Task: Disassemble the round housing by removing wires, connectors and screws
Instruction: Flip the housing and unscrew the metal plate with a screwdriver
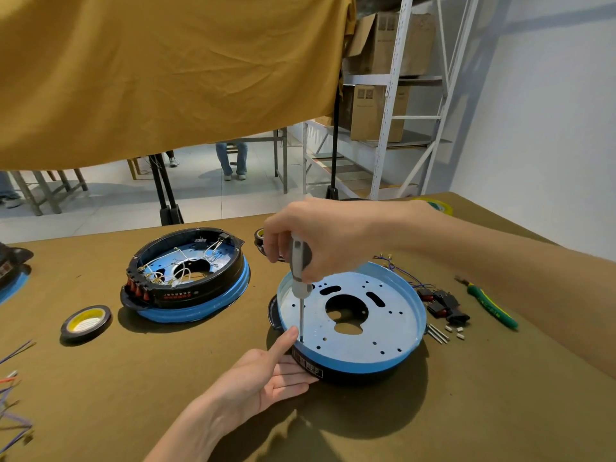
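Blue-rimmed round housing (353, 328) sits on the olive table cloth (166, 378), right hand (320, 238) gripping the screwdriver (299, 278) upright at its near-left rim while the left hand (266, 371), fingers straight, braces its wall; keep the bit vertical and seated, pressing down

Nothing really readable here: red print on the far housing (176, 296), a white label on the near housing (308, 366), printing inside the tape roll (86, 323), all too blurry.
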Motion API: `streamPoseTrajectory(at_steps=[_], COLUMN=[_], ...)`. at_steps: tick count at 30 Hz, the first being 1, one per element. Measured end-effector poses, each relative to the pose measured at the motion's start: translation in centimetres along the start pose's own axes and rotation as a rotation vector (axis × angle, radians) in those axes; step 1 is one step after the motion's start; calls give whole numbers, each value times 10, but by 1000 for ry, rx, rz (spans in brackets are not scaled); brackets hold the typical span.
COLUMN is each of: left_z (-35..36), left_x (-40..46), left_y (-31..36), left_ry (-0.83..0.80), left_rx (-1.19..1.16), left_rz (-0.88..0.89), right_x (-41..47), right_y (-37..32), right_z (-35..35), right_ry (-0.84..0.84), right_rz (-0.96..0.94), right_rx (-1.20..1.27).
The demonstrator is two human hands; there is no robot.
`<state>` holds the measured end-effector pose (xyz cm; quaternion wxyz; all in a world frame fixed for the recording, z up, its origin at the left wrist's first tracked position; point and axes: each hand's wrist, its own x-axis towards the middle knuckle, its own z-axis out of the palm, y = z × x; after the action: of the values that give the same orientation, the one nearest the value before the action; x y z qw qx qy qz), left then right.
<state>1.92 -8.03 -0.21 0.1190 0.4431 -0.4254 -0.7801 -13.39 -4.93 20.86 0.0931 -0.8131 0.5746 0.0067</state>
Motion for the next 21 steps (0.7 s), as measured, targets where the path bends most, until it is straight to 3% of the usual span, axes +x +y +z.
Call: streamPoseTrajectory(at_steps=[2, 6, 11, 17, 21], left_z=[0, 0, -2, -2, -3], left_x=[0, 2, 4, 8, 9], left_y=[0, -1, -1, -1, -2], left_ry=[11, 19, 6, 14, 8], left_rx=[1, -3, -20, -24, -23], left_rz=[1, -2, -7, -13, -17], right_x=[-1, 1, -1, 6, 3], right_y=[-1, 0, 1, -2, -3], right_z=[3, 14, 2, 19, 5], right_ry=[-1, 188, -14, 241, 68], right_rz=[47, 139, -17, 110, -12], right_rx=[-65, -415, -55, -407, -71])
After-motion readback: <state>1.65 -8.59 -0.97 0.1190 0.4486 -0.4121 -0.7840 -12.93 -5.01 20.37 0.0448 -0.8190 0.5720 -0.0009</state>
